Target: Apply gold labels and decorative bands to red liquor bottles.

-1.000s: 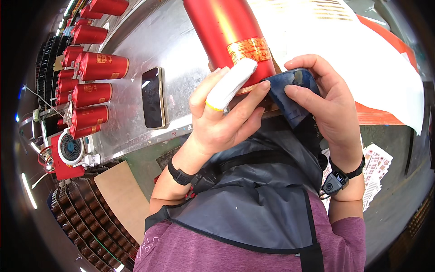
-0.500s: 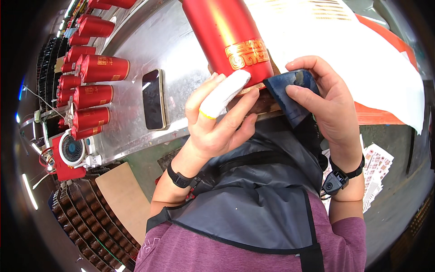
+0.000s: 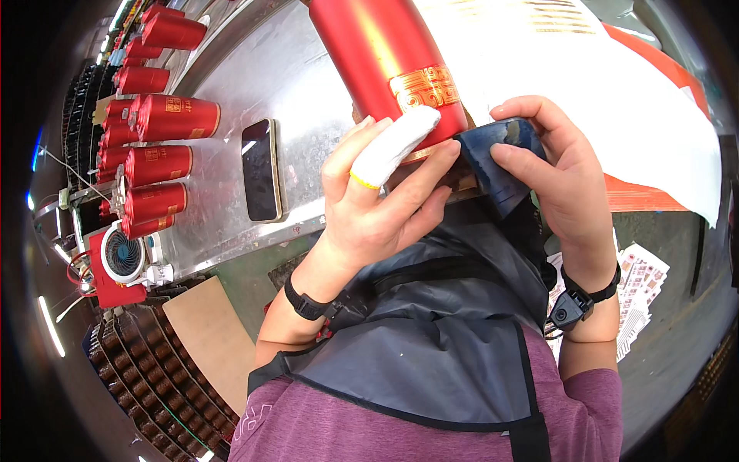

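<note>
A large red cylindrical canister [image 3: 373,54] with a gold pattern lies tilted on the worktable before me, its lower end towards my hands. My left hand [image 3: 377,204] has a white finger cover [image 3: 392,146] with a yellow rim on one finger. That covered finger rests against the canister beside the gold pattern, while the other fingers are stretched out near its bottom edge. Between thumb and fingers, my right hand [image 3: 566,169] grips a dark blue flat pad [image 3: 500,158] close to the canister's lower right end.
Left of the canister, a phone [image 3: 262,169] lies on the metal table [image 3: 300,100]. Several smaller red canisters [image 3: 177,118] stand in a row at the far left, near a small fan [image 3: 125,252]. White sheets [image 3: 554,85] cover the right side. Printed papers [image 3: 639,285] lie below.
My left hand has shifted slightly right and up along the canister. The gold pattern has turned a little to the right. Some far red canisters at the upper left have moved upward.
</note>
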Available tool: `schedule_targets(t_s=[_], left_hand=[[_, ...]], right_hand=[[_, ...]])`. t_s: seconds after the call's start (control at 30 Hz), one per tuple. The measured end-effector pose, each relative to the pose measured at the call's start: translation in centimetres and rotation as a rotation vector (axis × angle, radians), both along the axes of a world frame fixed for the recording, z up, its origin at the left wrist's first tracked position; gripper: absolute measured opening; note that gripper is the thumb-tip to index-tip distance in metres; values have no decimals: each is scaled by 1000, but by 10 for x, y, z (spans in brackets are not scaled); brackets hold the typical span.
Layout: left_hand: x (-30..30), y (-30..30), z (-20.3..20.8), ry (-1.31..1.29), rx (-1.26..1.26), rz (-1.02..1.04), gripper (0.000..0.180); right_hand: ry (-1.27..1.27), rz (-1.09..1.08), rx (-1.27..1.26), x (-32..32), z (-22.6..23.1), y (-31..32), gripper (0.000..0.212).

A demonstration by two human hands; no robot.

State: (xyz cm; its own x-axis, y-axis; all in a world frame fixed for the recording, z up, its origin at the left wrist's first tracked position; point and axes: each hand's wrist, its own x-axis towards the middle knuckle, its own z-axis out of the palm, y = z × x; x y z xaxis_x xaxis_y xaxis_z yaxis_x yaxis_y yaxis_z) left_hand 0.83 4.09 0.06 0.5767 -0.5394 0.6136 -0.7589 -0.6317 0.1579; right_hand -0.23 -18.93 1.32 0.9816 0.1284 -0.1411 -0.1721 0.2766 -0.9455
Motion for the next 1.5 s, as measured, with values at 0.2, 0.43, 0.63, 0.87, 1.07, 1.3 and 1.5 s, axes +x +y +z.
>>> schedule_targets(t_s=[0.2, 0.43, 0.63, 0.87, 1.07, 1.3, 1.5], left_hand=[[1, 0, 3, 5, 0, -42, 54], [-2, 6, 5, -15, -41, -28, 49], [-3, 14, 9, -50, -7, -125, 31], [1, 9, 11, -112, 100, -126, 31], [4, -7, 8, -62, 86, -127, 38], [-3, 15, 5, -78, 27, -96, 28], [-4, 17, 8, -35, -33, -102, 20]], right_hand=[[45, -25, -1, 0, -2, -5, 30], [44, -19, 12, -1, -3, -2, 28], [44, -16, -25, 0, -4, -3, 28], [28, 16, -22, 2, -7, -2, 26], [-13, 7, -26, 2, -13, 1, 26], [15, 0, -109, 2, -17, -2, 25], [16, 0, -125, 3, -19, -1, 25]])
